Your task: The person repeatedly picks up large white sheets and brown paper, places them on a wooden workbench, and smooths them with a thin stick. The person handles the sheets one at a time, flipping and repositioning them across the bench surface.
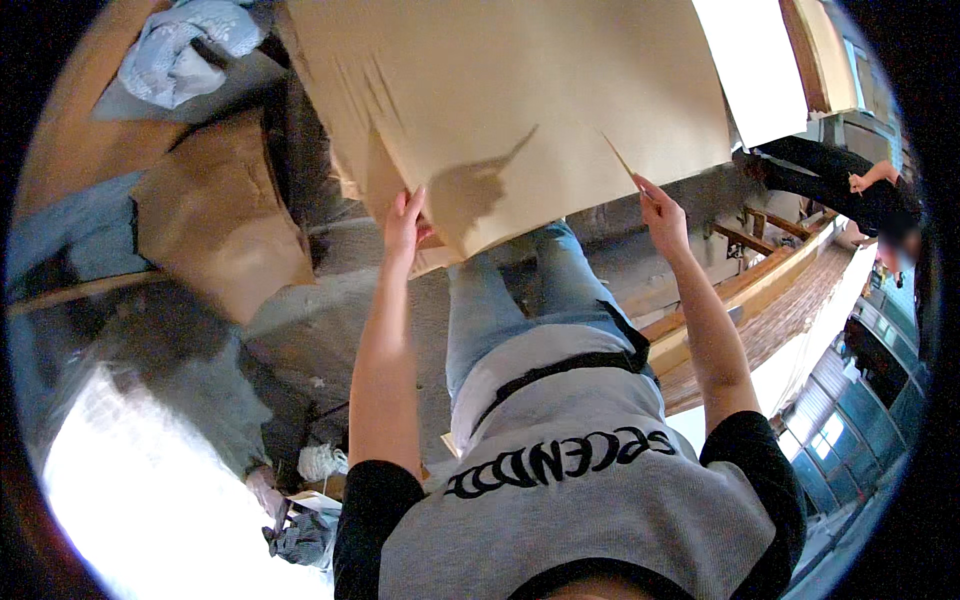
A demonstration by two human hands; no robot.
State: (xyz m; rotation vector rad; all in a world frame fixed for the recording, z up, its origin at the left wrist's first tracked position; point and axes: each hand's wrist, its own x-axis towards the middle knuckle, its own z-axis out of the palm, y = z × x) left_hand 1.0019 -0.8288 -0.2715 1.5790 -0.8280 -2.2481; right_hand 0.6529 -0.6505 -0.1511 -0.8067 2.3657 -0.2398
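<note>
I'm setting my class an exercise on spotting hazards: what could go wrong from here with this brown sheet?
The thin pointed stick in the right hand angles toward the brown sheet, so it might scratch or pierce it if it dips.

The sheet looks creased along its left side, near the left hand, so a tug there could perhaps tear it.

a broad tan paper-like sheet (600, 70) lies creased along its left. a thin, pointed tan stick (618, 154) slants over the sheet's near part.
</note>
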